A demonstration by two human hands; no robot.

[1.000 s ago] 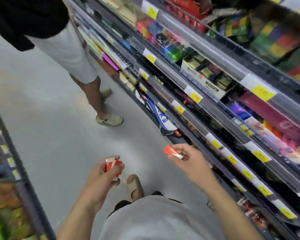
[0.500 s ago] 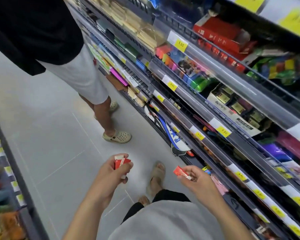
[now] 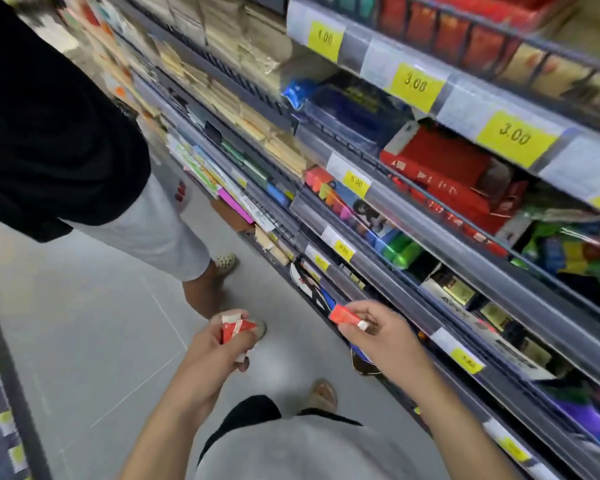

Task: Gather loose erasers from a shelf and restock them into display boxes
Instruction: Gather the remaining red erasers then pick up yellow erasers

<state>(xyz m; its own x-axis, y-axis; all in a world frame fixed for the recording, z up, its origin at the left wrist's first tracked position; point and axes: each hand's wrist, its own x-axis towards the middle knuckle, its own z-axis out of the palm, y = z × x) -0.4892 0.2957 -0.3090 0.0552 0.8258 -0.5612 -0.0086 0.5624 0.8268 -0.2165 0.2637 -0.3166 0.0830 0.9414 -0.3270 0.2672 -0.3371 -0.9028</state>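
Nearest me, at six o'clock, my own grey shirt and both forearms fill the bottom of the head view.

Item 1, at seven o'clock of centre: left hand (image 3: 219, 344), fingers curled tight round a small clutch of red-and-white erasers (image 3: 234, 329). I count at least two; more may sit hidden in the palm. Risk as I judge it: the bundle is held loosely at its top end, and one piece pokes out below the fingers, so a jolt or a reach could shake it free onto the floor (image 3: 84, 341).

Item 2, at five o'clock of centre: right hand (image 3: 381, 332), thumb and forefinger pinching a single red eraser (image 3: 347, 317) by its white end, the other fingers folded narrow. The grip is on the tip only; I judge it could pivot or slip while being passed across or slotted in.

Item 3, at three o'clock: shelf rails (image 3: 430, 292) with yellow price tags, just beside the right hand. Hazard: knuckles catching a rail edge.

Item 4, at two o'clock, farther up: red display boxes (image 3: 454, 178), probably the destination, though I cannot tell. Well apart from both hands.

Item 5, at eleven o'clock: another person (image 3: 66, 133) standing close in the aisle; a bump is possible if I step forward.
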